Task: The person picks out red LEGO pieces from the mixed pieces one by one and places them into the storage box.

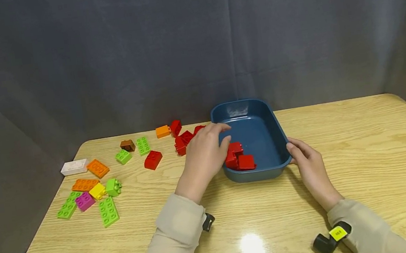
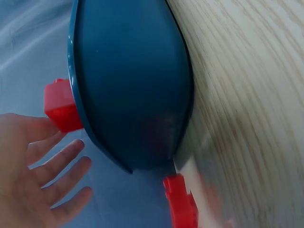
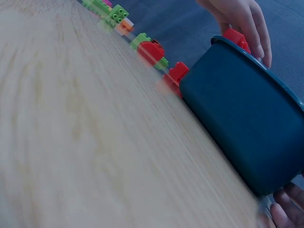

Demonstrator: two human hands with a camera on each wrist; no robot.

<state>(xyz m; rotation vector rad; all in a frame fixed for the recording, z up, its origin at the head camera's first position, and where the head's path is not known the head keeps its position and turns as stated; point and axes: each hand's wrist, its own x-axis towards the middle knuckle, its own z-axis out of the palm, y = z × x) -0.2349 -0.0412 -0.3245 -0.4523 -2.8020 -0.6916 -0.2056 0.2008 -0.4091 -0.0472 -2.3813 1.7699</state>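
A deep blue plastic tray stands on the table, with several red toy building bricks piled in its near left corner. My left hand reaches over the tray's left rim, its fingers spread and the thumb apart from them. One red brick shows above the rim in the left wrist view, with the thumb side of that hand right at it. At the tray's near right corner, my right hand grips the rim, thumb on top and fingers low against the outer wall.
Left of the tray lie more red bricks and a single red brick. Farther left are scattered green, orange, yellow, purple, brown and white pieces. Behind the wooden table hangs a dark grey curtain.
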